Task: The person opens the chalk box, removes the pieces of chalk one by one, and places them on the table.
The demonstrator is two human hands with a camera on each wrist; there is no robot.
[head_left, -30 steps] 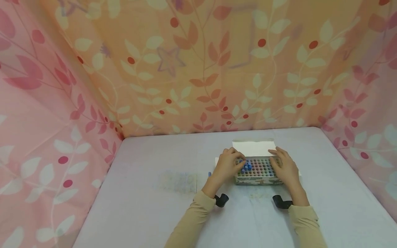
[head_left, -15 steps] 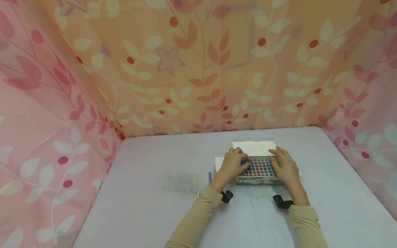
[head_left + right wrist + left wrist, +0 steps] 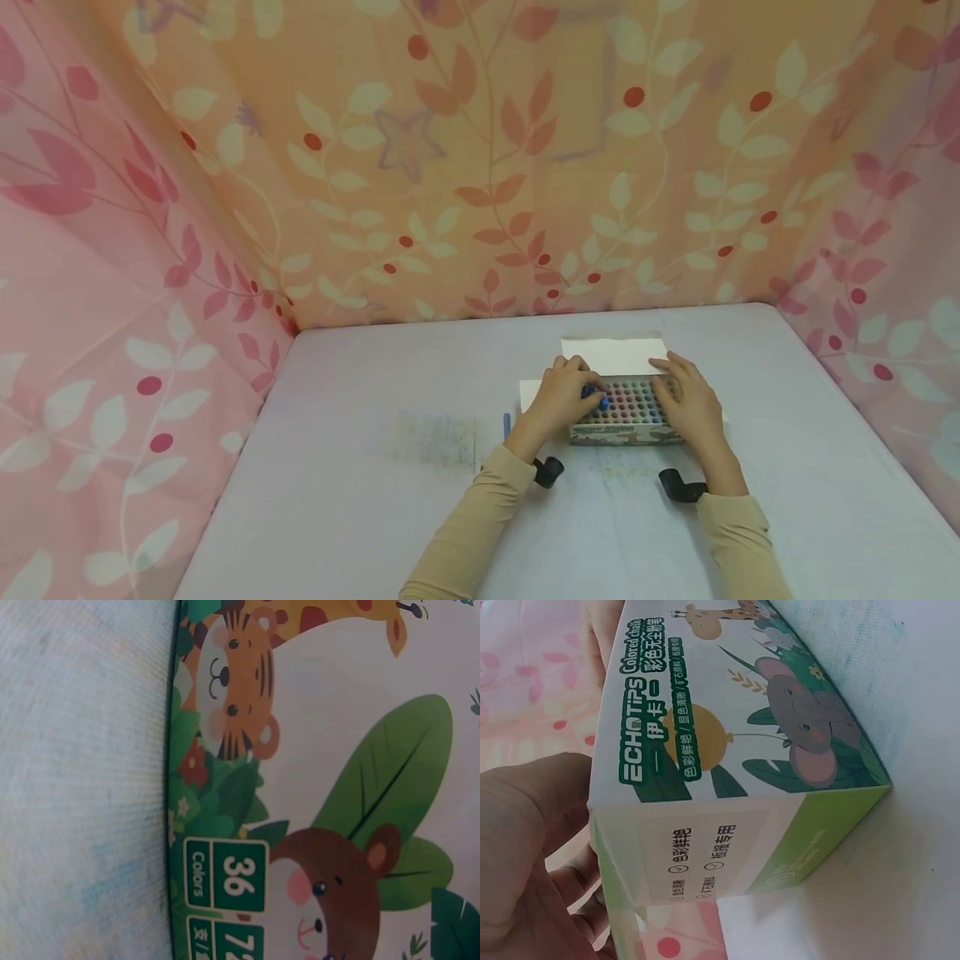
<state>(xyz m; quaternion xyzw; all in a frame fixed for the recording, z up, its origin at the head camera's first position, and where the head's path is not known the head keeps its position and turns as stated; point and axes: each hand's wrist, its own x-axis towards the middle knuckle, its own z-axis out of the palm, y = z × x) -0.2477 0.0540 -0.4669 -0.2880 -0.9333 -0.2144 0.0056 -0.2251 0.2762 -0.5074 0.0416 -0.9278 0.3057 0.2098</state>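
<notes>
An opened box of coloured chalk [image 3: 626, 433] lies on the table, rows of chalk ends showing. My left hand [image 3: 558, 400] is bent over its left end, fingers and thumb curled about several blue chalk sticks [image 3: 603, 402] that stand above the rows; its fingers partly hide them. My right hand [image 3: 692, 402] rests on the right end, thumb over the chalk and fingers by the raised lid [image 3: 611, 354]. In the left wrist view, left fingers [image 3: 574, 874] bend behind the box's top edge. Only the printed box front [image 3: 322, 772] and tabletop appear in the right wrist view.
A single blue chalk stick [image 3: 507, 423] lies on the white table [image 3: 337, 517], left of the box. Smudges of chalk dust [image 3: 435, 440] mark the cloth further left. A flower-patterned curtain [image 3: 480, 208] encloses the table behind and at both sides.
My left hand has shifted right and closed over the raised blue chalk sticks, uncovering the loose stick on the table. In the last half second it barely moves. The right hand stays in place.
</notes>
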